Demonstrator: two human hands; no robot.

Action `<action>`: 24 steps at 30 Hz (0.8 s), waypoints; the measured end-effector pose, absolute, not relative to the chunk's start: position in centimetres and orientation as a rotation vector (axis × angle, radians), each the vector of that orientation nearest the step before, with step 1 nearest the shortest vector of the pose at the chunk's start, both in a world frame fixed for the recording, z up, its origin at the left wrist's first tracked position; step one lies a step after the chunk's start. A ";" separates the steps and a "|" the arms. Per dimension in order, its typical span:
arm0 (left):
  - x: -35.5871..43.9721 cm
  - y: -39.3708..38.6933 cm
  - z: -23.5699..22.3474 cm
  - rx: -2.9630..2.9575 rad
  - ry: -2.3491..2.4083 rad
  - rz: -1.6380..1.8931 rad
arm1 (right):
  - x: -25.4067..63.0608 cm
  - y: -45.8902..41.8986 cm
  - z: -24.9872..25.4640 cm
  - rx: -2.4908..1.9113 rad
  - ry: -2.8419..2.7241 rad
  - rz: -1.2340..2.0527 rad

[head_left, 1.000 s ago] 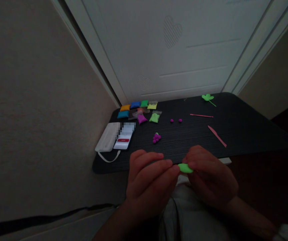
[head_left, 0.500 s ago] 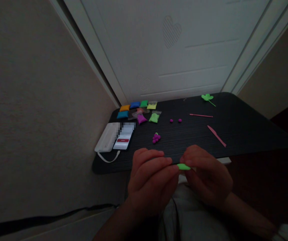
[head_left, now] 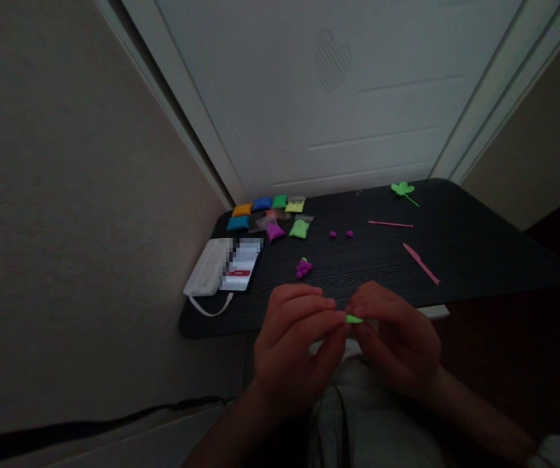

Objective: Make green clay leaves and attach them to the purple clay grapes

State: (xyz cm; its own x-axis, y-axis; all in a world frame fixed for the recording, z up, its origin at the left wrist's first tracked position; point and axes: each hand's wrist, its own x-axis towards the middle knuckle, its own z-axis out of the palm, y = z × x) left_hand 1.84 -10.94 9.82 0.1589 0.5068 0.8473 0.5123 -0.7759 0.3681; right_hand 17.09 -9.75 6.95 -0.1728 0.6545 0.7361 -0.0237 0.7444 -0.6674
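A small bright green piece of modelling clay (head_left: 353, 319) sits between my two hands, above the near edge of the table. My left hand (head_left: 299, 351) pinches its left end, and my right hand (head_left: 397, 344) has thumb and forefinger closed on its right end. Fingertips hide part of the clay. Beyond my left hand lies a cluster of purple clay balls (head_left: 303, 268) with a bit of green on top. Two loose purple balls, one on the left (head_left: 333, 234) and one on the right (head_left: 349, 234), rest farther back.
On the black table (head_left: 479, 240) lie a pink clay knife (head_left: 421, 263), a thin pink stick tool (head_left: 390, 224) and a green clay leaf shape with a stem (head_left: 403, 189). Several bagged clays, including a light green packet (head_left: 300, 227), are at back left, behind a phone (head_left: 241, 266) and a white case (head_left: 208, 266).
My hands have drawn slightly closer together, the right one shifting left. Less of the green clay shows between the fingers, and it looks thinner. Things on the table have stayed put.
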 end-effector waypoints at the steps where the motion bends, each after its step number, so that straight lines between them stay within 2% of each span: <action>1: 1.9 -10.9 9.8 -2.387 -1.053 -1.742 | 17.0 -9.7 6.9 -0.515 -1.650 0.645; 8: 1.9 -10.9 9.6 -2.397 -1.086 -1.722 | 17.0 -9.7 6.9 -0.546 -1.656 0.640; 24: 3.0 -10.6 7.6 -2.358 -1.396 -2.129 | 16.7 -9.0 6.4 -0.693 -1.685 0.591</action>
State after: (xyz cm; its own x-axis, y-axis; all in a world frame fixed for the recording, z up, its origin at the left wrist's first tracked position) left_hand 3.01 -10.63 7.64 -0.0474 0.7301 0.6817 0.3343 -0.6315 0.6996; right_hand 16.68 -8.96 6.44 -0.1625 0.7160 0.6789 0.1350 0.6978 -0.7035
